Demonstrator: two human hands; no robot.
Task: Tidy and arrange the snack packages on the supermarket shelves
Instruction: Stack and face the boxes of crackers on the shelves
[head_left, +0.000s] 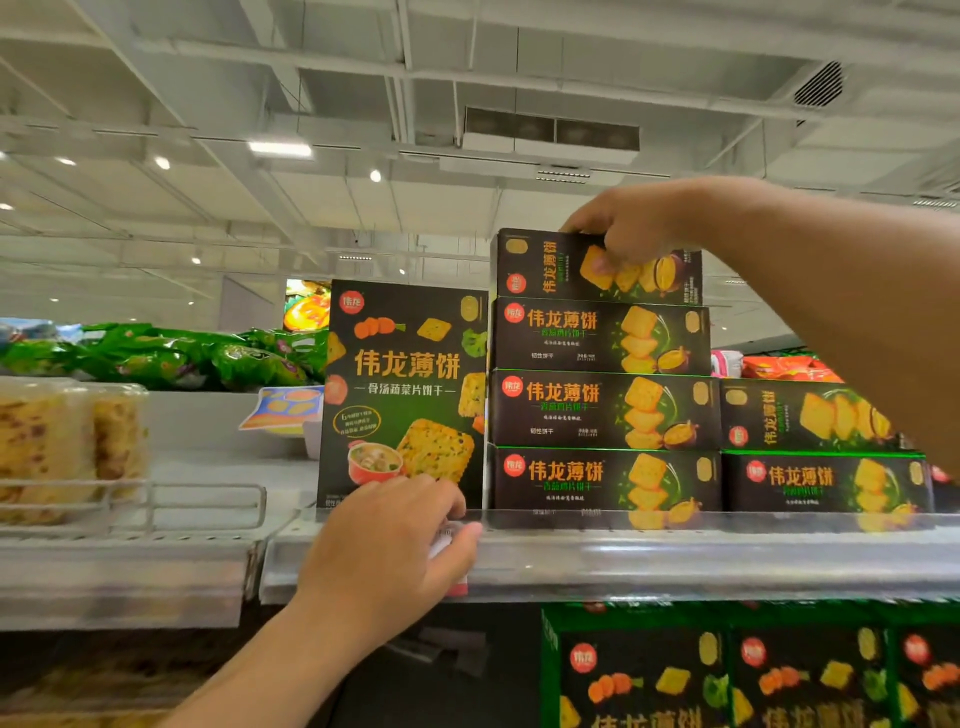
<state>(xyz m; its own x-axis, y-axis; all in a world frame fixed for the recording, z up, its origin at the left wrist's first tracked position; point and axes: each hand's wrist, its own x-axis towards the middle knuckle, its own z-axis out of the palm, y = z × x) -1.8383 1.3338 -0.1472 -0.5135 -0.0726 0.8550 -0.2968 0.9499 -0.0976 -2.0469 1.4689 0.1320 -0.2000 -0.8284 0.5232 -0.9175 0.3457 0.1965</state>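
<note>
While topping the stack, right hand (631, 228) clamped on top box (597, 267), thumb on front face. Left hand (395, 540) resting loosely curled on shelf lip (675, 551) below tall box (405, 389), gripping nothing evident. Judged light, stiff cardboard, slippery print; best held across long edges.

The tall box (402, 395) standing upright on the shelf (675, 558) is black with orange lettering, a red round logo, orange carrot shapes, green broccoli, yellow speckled crackers and a red soup bowl. The flat boxes (602, 410) stacked to its right are black with orange lettering, green subtitles, green edges and yellow crackers. The shelf is pale grey-white. Far left lie glossy green bags (171, 356); near left, clear tubs (67, 441) show yellow-brown contents. Lower boxes (727, 670) have green borders.
</note>
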